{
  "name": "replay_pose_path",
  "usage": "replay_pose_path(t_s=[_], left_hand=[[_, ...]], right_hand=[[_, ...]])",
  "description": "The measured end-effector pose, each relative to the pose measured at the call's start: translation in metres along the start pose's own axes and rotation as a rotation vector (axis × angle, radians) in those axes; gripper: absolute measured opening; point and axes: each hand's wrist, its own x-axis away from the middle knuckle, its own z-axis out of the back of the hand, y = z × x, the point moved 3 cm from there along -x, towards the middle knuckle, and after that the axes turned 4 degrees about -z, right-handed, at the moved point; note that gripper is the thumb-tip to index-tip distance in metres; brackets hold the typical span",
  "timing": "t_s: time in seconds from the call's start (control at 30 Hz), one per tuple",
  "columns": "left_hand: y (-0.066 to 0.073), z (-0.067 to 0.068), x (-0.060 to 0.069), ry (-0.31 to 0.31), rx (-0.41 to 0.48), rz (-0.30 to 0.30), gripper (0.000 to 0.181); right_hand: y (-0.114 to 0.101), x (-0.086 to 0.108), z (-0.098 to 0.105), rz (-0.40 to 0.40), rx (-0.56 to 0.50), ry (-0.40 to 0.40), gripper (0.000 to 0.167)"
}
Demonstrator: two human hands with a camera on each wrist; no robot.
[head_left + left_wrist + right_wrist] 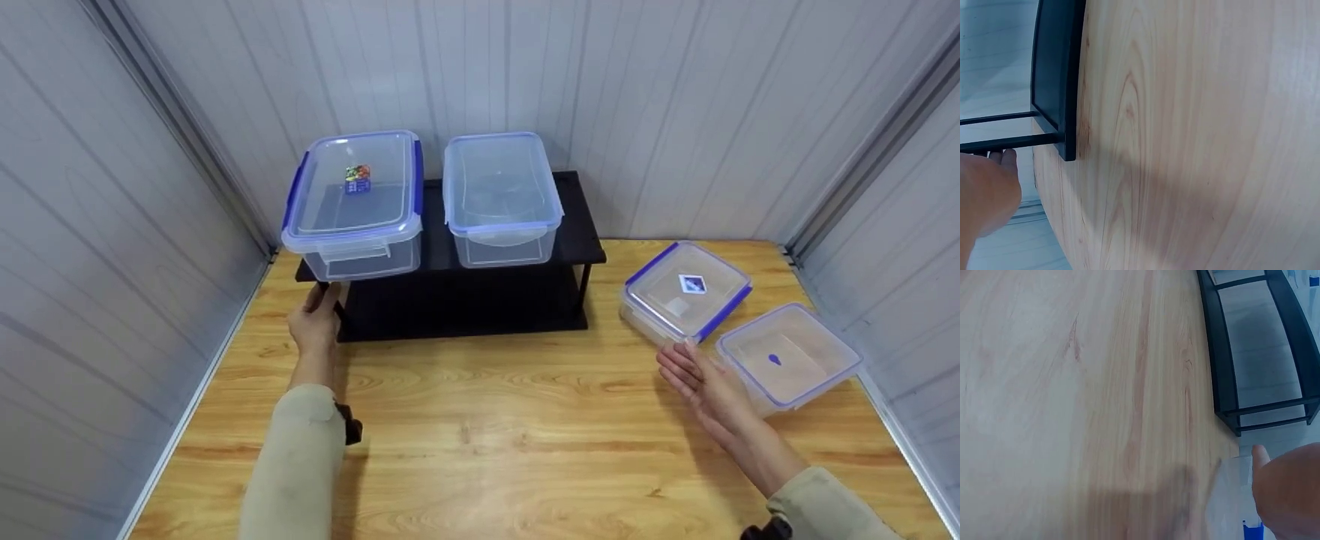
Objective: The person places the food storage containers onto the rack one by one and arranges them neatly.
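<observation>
Black rack point(579, 225): stands on the wooden tabletop point(480, 442) near the back wall, two shelves joined by slim posts; it looks stiff, and probably not very heavy in itself.
Blue-clipped box point(322, 199): sits on the left part of the upper shelf, its front reaching the shelf's edge; any tilt of the rack could probably make its smooth plastic slide.
Pale-rimmed box point(502, 195): beside it on the same shelf, apart from it; apparently light.
Left hand point(313, 326): grips the rack's front left post point(1027, 142), just under the blue-clipped box; part of the fingers is hidden.
Best hold: likely a post on each side, low and level, since the load sits high and leans the weight leftward.
Right hand point(709, 386): released, fingers extended, holding nothing, well apart from the rack; contact with the boxes there cannot be told.
Boxes at right: a smaller blue-clipped one point(667, 296) and a square one point(795, 360) on the tabletop; thin-walled by the look of them, better taken by the sides than the clips.
</observation>
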Motion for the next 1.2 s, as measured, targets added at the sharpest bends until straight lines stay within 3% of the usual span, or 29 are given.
replay_pose_path(t_s=[0.13,0.3,0.5,0.8,1.2], left_hand=[[0.000,-0.001,-0.001,0.044,0.092,-0.006,0.043],[-0.001,-0.001,-0.004,0.069,0.172,-0.008,0.031],[-0.002,0.001,-0.007,0.089,0.052,-0.054,0.033],[-0.002,-0.001,-0.006,0.045,0.075,-0.043,0.025],[-0.003,-0.002,-0.005,0.064,-0.010,-0.082,0.039]], right_hand=[[0.005,-0.005,0.001,-0.034,-0.118,0.036,0.034],[0.011,-0.009,0.001,-0.063,-0.156,0.073,0.032],[0.015,-0.015,0.002,-0.087,-0.189,0.101,0.034],[0.014,-0.029,0.003,-0.139,-0.443,0.156,0.036],[0.019,-0.042,-0.003,-0.148,-0.744,0.199,0.030]])
